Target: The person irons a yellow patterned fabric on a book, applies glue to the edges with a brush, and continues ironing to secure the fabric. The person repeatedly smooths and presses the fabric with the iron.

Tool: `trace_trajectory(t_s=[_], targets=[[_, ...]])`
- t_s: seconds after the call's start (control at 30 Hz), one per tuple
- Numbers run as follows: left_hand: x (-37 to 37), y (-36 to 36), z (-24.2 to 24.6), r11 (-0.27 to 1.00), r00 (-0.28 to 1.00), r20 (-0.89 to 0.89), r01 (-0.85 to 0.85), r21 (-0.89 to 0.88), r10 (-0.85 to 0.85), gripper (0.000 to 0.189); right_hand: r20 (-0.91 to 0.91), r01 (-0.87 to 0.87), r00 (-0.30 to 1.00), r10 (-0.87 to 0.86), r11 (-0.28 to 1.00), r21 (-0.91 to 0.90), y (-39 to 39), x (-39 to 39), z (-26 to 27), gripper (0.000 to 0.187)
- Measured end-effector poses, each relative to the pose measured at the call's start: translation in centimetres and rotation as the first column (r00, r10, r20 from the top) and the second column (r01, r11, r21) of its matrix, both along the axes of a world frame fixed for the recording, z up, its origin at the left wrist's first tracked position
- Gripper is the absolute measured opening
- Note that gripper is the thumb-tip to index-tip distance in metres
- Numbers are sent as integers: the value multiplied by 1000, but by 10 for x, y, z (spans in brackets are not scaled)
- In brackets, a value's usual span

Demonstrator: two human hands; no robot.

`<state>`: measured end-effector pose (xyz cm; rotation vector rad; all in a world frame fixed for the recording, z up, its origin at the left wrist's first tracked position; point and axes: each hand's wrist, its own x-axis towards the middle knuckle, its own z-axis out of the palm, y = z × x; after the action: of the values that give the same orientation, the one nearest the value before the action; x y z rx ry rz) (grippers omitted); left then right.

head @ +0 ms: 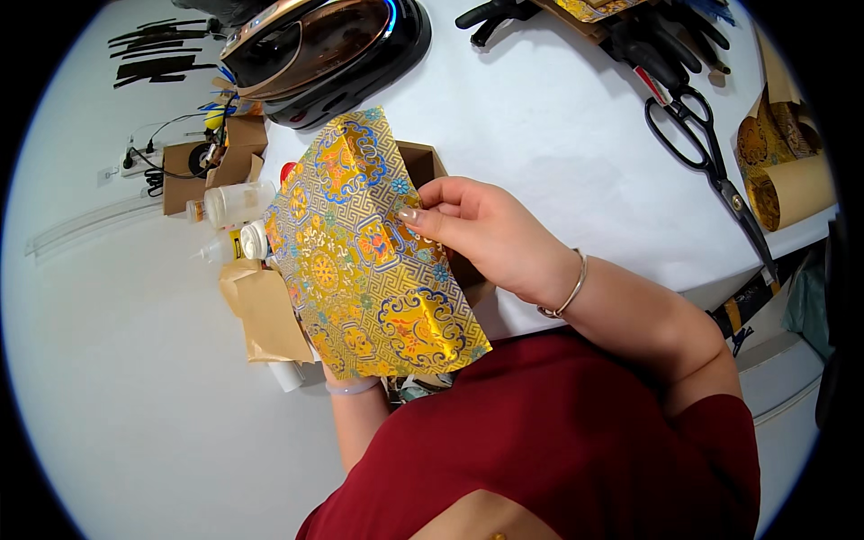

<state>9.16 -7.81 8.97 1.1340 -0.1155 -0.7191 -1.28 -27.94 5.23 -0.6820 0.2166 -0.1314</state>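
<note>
My right hand [466, 219] pinches the right edge of a gold brocade fabric piece [351, 270] between thumb and curled fingers. Blue, orange and white patterns cover the cloth, which hangs tilted before me. Behind its lower left part my left hand is hidden; just the left wrist [351, 386] with a pale bangle shows below the edge, so its grip cannot be seen. An open brown cardboard box [432, 165] stands partly covered behind the fabric.
A black and copper steam iron [324, 61] stands at the top. Large black scissors [715, 169], black clamps [651, 54] and rolled brocade [786, 192] lie right on the white table [574, 148]. Left are plastic jars [236, 202], brown paper [273, 324] and a power strip [142, 162].
</note>
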Motion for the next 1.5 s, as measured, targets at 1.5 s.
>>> trace_trajectory(t_s=[1.5], targets=[[81, 107, 83, 970, 979, 145, 111, 218, -144, 60, -387, -124, 866, -318, 612, -781, -2, -17, 130, 47]])
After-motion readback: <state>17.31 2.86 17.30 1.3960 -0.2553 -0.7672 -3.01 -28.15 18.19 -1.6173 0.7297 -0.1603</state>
